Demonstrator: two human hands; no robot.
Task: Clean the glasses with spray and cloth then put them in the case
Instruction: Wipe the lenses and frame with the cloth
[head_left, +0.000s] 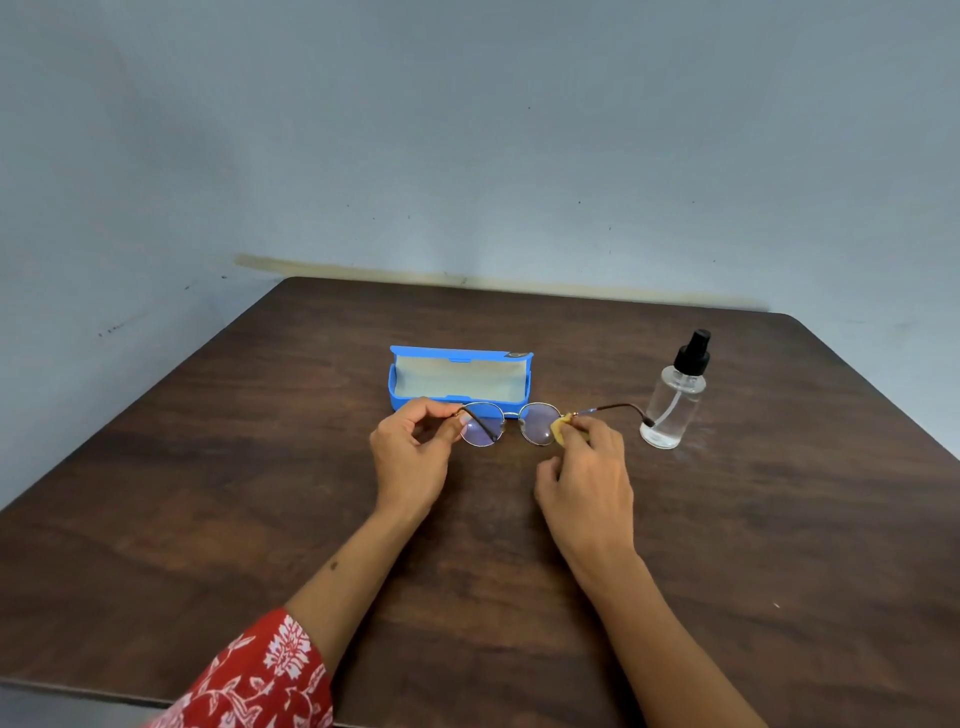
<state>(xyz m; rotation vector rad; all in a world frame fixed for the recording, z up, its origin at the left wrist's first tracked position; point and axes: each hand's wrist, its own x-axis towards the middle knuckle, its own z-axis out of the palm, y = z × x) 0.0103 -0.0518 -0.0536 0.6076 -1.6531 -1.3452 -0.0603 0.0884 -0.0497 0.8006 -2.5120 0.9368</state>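
Two hands held the glasses (511, 423) just over the brown counter (260, 493). The left hand (410, 457) pinched one end of the frame. The right hand (587, 478) pinched a small yellow cloth (560, 430) against the other end. Behind them sat the open blue case (460, 382), and the spray bottle (675, 395) stood to the right.

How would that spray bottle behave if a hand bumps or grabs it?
The spray bottle is tall and narrow on a small base, so it probably tips easily. It looks nearly empty, with clear walls, so likely light. Its smooth round body could roll on the table if it is knocked over.
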